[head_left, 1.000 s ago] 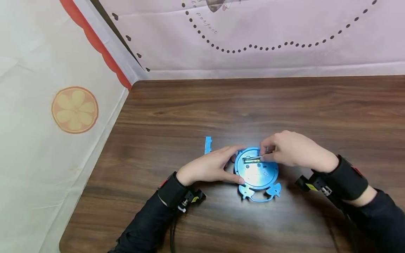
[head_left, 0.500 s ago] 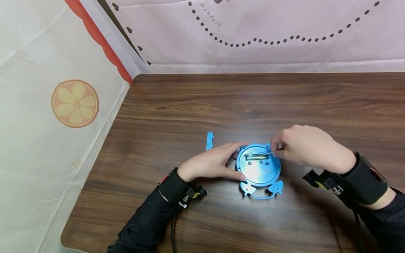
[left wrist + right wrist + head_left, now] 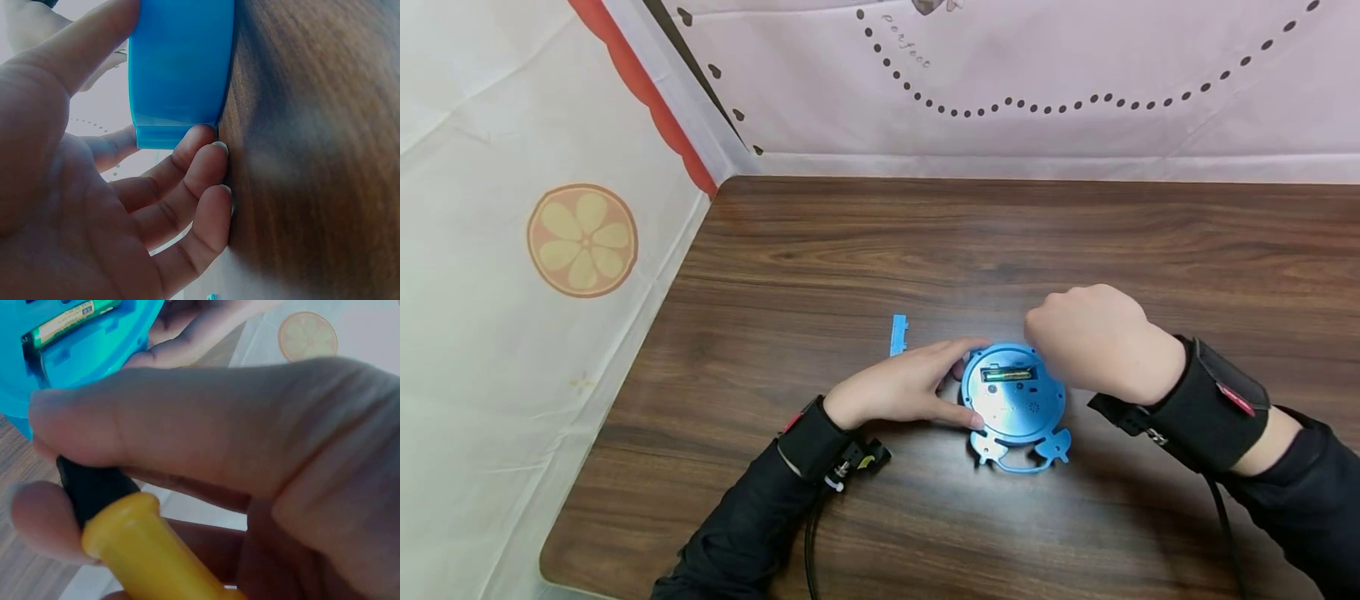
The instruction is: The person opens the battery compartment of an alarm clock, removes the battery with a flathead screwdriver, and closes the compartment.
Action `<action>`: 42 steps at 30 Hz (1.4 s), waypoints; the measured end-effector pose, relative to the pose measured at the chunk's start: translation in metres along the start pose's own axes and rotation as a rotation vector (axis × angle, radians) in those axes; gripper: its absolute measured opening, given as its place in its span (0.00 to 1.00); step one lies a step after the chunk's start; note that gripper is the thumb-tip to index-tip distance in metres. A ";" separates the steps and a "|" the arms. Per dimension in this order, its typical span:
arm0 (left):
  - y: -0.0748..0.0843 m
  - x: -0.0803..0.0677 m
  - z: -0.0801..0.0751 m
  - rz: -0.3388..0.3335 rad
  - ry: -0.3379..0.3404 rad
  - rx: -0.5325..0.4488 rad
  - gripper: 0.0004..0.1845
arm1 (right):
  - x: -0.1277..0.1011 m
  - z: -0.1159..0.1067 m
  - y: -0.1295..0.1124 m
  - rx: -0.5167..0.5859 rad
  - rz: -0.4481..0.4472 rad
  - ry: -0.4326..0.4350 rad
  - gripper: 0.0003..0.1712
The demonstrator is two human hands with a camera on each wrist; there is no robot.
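While the left hand (image 3: pixel 901 390) braces the round blue plastic clock (image 3: pixel 1013 400) flat on the dark wooden table (image 3: pixel 880 250), the right hand (image 3: pixel 1093 343) pinches a yellow-handled screwdriver (image 3: pixel 140 547); keep it steady beside the open battery slot (image 3: pixel 1007 374).

— What is the person wearing?
— Long black sleeves, with a broad black wrist strap (image 3: pixel 1206 403) on the right arm bearing a small red tab.
— And the left?
— A black band (image 3: pixel 808 450) with a yellow-marked clip and a dark cable trailing down.

A dark wooden table (image 3: pixel 865 242) stands against cloth-draped walls (image 3: pixel 1037 75).
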State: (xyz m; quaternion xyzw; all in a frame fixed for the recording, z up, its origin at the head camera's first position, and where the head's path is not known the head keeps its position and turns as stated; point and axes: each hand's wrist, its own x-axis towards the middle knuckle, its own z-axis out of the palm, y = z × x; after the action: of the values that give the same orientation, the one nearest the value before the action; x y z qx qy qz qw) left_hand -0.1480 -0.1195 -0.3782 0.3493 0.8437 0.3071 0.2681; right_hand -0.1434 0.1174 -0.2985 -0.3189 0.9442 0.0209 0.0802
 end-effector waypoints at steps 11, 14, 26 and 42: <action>0.001 0.001 0.001 -0.021 0.000 0.026 0.49 | 0.002 0.000 0.023 0.206 -0.034 -0.107 0.18; 0.001 0.001 0.001 -0.025 -0.006 0.022 0.49 | -0.003 0.006 0.028 0.259 -0.011 -0.115 0.11; 0.002 0.001 0.000 -0.020 -0.004 0.014 0.49 | -0.017 0.026 0.039 0.444 0.075 -0.100 0.02; 0.001 0.001 0.000 -0.025 -0.005 0.013 0.48 | -0.017 0.022 0.030 0.360 0.066 -0.060 0.11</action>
State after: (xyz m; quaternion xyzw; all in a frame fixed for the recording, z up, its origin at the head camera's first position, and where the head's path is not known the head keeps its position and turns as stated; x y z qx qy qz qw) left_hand -0.1486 -0.1182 -0.3778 0.3412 0.8493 0.2975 0.2717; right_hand -0.1449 0.1536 -0.3173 -0.2675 0.9398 -0.1362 0.1635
